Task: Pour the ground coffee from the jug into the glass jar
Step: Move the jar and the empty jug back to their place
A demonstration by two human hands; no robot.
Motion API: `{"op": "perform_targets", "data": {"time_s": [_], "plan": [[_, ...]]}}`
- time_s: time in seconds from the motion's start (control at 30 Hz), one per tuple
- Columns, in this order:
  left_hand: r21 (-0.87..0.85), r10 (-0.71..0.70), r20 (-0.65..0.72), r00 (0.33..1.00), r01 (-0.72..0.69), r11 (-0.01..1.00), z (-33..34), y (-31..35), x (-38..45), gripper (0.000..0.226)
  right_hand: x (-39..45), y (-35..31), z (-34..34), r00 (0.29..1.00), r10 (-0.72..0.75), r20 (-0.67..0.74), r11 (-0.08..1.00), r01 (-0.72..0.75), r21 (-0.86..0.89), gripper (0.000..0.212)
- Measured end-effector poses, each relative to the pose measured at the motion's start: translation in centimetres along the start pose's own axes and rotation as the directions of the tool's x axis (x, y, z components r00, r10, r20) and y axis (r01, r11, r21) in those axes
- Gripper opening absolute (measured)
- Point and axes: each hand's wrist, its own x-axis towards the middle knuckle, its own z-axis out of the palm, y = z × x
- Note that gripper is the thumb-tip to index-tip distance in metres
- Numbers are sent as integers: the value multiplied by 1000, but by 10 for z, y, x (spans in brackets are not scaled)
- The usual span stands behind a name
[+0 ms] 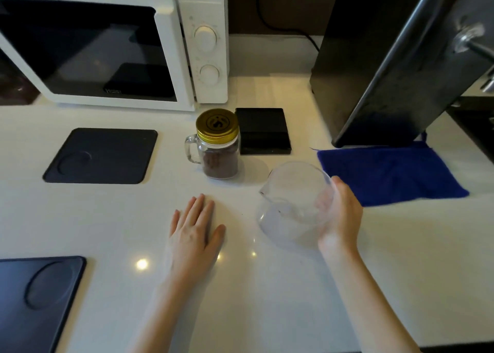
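Head view: at centre frame a lidded glass jar (pixel 217 145), its gold lid (pixel 217 124) on and brown coffee (pixel 220 165) inside, stands on the white tabletop (pixel 267 285) beside a black scale (pixel 262 131). Right of centre, the right hand (pixel 339 216) grips a clear jug (pixel 295 204), fingers curled around its far side, spout toward the jar; the jug looks nearly empty. Lower centre, the left hand (pixel 196 228) lies flat, fingers spread, holding nothing. A blue cloth (pixel 387 174) lies at right.
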Motion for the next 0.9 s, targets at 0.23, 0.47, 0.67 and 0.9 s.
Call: {"op": "perform_targets", "data": {"time_s": [0.23, 0.47, 0.67, 0.9], "plan": [[-24, -24, -13, 1000, 23, 999, 0, 2, 0, 74, 36, -14, 51, 992, -79, 99, 997, 81, -18, 23], [-16, -14, -25, 1000, 14, 1000, -2, 2, -1, 71, 57, -1, 70, 987, -101, 123, 993, 108, -57, 37], [-38, -11, -42, 999, 10, 999, -2, 2, -2, 69, 62, 6, 76, 984, -150, 97, 987, 154, -42, 38], [-17, -5, -40, 999, 5, 1000, -1, 1, -1, 67, 63, 9, 76, 980, -169, 109, 980, 179, -86, 31]]}}
